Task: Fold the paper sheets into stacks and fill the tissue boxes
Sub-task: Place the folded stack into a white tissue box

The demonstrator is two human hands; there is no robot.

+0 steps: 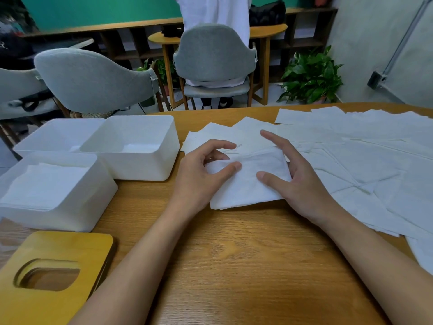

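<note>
A folded stack of white paper sheets [246, 186] lies on the wooden table [234, 266] in front of me. My left hand [201, 179] pinches the stack's left edge between curled fingers and thumb. At the stack's right edge, my right hand [302, 184] rests its thumb on top with the fingers straight and spread. Three white tissue boxes stand at the left: the near box [77, 214] holds folded sheets, while the middle box [140, 170] and the far box [39, 141] look empty.
Loose unfolded sheets [365, 160] cover the table's right side, and a few more sheets [218, 134] lie behind my hands. A wooden lid with an oval slot [70, 249] sits at the near left. Grey chairs [93, 80], a seated person and a plant [311, 76] are beyond the table.
</note>
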